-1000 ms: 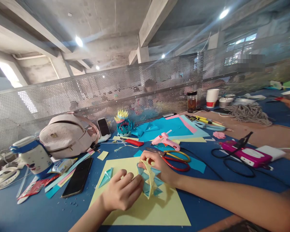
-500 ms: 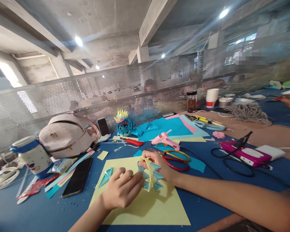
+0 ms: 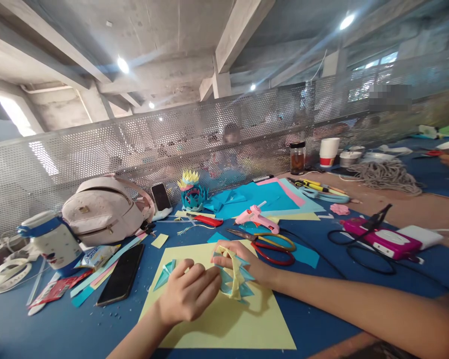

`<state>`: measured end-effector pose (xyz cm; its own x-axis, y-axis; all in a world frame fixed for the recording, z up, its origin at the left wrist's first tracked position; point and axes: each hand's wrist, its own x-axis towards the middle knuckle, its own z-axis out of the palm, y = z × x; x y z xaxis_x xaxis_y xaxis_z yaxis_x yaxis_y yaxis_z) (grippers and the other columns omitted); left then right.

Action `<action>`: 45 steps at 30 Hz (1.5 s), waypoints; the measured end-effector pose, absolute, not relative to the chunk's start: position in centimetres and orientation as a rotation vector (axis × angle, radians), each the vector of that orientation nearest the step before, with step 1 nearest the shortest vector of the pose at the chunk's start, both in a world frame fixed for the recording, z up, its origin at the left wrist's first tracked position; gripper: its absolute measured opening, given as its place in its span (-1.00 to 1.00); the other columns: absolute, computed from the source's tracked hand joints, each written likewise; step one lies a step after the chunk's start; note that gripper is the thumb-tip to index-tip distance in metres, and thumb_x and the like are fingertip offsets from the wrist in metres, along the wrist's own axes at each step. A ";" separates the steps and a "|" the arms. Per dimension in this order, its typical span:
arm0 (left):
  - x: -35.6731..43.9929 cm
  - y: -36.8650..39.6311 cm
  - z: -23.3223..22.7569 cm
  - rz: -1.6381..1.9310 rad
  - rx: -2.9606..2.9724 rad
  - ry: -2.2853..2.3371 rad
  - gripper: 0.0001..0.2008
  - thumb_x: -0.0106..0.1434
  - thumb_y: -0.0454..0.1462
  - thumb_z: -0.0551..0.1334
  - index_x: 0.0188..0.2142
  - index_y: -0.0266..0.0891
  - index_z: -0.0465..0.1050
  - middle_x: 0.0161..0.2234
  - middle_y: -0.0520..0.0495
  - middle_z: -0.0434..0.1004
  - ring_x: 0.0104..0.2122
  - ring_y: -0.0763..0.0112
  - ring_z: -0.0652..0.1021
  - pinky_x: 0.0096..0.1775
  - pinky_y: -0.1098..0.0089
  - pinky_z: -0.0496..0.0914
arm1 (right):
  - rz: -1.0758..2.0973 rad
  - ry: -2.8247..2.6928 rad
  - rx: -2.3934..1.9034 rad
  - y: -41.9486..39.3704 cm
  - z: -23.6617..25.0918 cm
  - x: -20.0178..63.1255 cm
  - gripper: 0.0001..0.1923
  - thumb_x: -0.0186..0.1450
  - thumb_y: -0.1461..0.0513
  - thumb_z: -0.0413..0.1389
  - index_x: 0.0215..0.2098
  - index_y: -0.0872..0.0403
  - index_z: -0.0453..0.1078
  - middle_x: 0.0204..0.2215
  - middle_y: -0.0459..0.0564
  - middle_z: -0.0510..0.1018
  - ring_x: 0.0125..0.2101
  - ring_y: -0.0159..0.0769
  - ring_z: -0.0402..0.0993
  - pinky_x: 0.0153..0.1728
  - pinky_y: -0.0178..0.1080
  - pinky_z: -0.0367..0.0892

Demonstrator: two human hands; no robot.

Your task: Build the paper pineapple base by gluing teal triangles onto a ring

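Observation:
Between my hands is a ring of folded paper points [image 3: 236, 277], yellow and light blue, raised above a yellow paper sheet [image 3: 228, 326]. My right hand [image 3: 252, 262] grips the ring from behind, its fingers partly hidden by the paper. At the ring's left edge, my left hand [image 3: 192, 289] is closed with the fingertips pinched; the folded ring meets them there, and the exact pinch point is hidden. A loose folded blue paper piece [image 3: 165, 275] lies on the sheet just left of my left hand.
Behind my hands lie scissors [image 3: 273, 247], a pink glue gun [image 3: 257, 218] and a red utility knife [image 3: 206, 220]. A finished-looking paper ornament [image 3: 193, 192] stands farther back. On the left are a phone [image 3: 121, 274], a bottle [image 3: 52, 242] and a backpack [image 3: 101, 209]. A purple power strip [image 3: 383, 238] lies right.
The paper ring has turned slightly in my right hand, its points tilting a little lower and to the right. My left hand stays in nearly the same place.

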<state>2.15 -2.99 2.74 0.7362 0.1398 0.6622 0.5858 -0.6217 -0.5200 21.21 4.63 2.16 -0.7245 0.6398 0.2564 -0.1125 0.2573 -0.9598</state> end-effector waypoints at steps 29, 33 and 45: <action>2.2 -3.0 2.3 -0.738 -2.204 -0.497 -0.79 0.35 -0.40 0.08 -0.27 -0.34 0.51 -0.21 -0.14 0.64 -0.42 0.39 0.41 -0.35 0.27 0.22 | 1.483 -1.833 -0.536 5.7 1.0 21.0 -0.66 0.15 0.06 0.27 -0.48 0.13 0.30 -0.61 -0.19 0.29 -0.58 -0.46 0.18 -0.56 -0.38 0.08; 2.2 -3.1 2.4 -0.763 -2.195 -0.503 -0.76 0.36 -0.41 0.05 -0.27 -0.35 0.51 -0.23 -0.15 0.64 -0.43 0.39 0.40 -0.35 0.27 0.21 | 1.461 -1.859 -0.508 5.5 1.1 21.1 -0.67 0.18 0.03 0.25 -0.39 0.13 0.35 -0.57 -0.18 0.29 -0.55 -0.45 0.17 -0.55 -0.39 0.08; 2.2 -3.1 2.4 -0.739 -2.192 -0.495 -0.78 0.36 -0.41 0.07 -0.26 -0.34 0.51 -0.23 -0.14 0.64 -0.42 0.38 0.43 -0.34 0.26 0.22 | 1.514 -1.883 -0.496 6.5 -0.2 20.8 -0.60 0.14 0.01 0.29 -0.44 0.13 0.29 -0.59 -0.19 0.26 -0.56 -0.46 0.13 -0.55 -0.37 0.05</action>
<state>2.23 -3.09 2.36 0.7578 0.1132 0.6426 0.5509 -0.6386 -0.5373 20.84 6.52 -0.22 -0.7085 0.6571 0.2574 -0.1102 0.2573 -0.9600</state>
